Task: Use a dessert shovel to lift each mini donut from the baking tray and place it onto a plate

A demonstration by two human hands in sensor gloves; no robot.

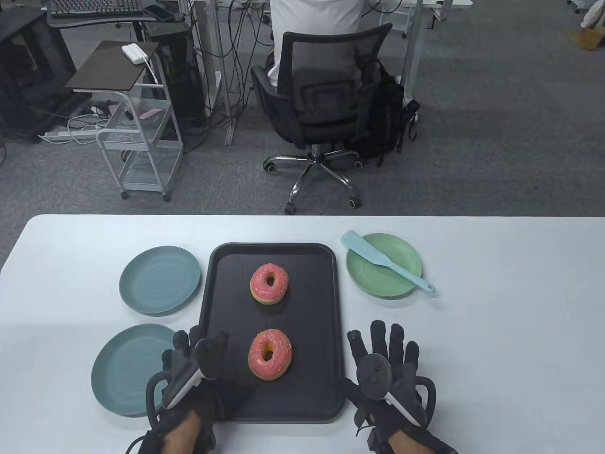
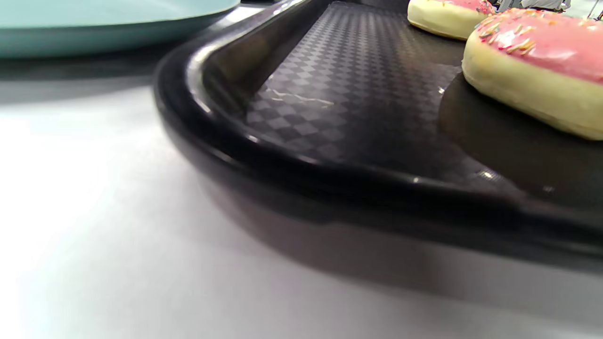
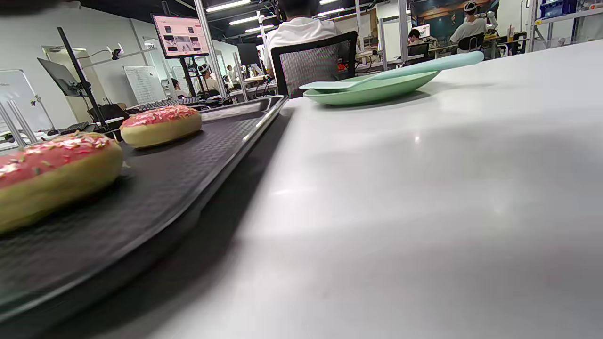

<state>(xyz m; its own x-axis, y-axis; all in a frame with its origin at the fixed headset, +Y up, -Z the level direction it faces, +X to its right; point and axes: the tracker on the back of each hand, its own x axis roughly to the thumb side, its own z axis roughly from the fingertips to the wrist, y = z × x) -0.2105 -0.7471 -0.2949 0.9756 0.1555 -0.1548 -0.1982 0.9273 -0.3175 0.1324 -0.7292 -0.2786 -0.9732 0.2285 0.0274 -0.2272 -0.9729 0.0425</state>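
A black baking tray [image 1: 326, 331] lies mid-table with two pink-iced mini donuts, one far [image 1: 269, 283] and one near [image 1: 270, 354]. The pale teal dessert shovel [image 1: 385, 260] rests across a green plate [image 1: 392, 283] right of the tray. Two grey-blue plates sit left of the tray, one far [image 1: 159, 280] and one near [image 1: 123, 369]. My left hand [image 1: 196, 352] lies flat with fingers straight over the tray's near left edge. My right hand [image 1: 385, 347] lies flat on the table just right of the tray. Neither holds anything. The right wrist view shows both donuts [image 3: 52, 176] [image 3: 161, 125] and the shovel [image 3: 414, 67].
The white table [image 1: 496, 331] reaches well to the right of the green plate. Beyond its far edge stand an office chair [image 1: 326, 109] with a seated person and a small cart [image 1: 137, 142]. In the left wrist view the tray rim [image 2: 301, 174] fills the frame.
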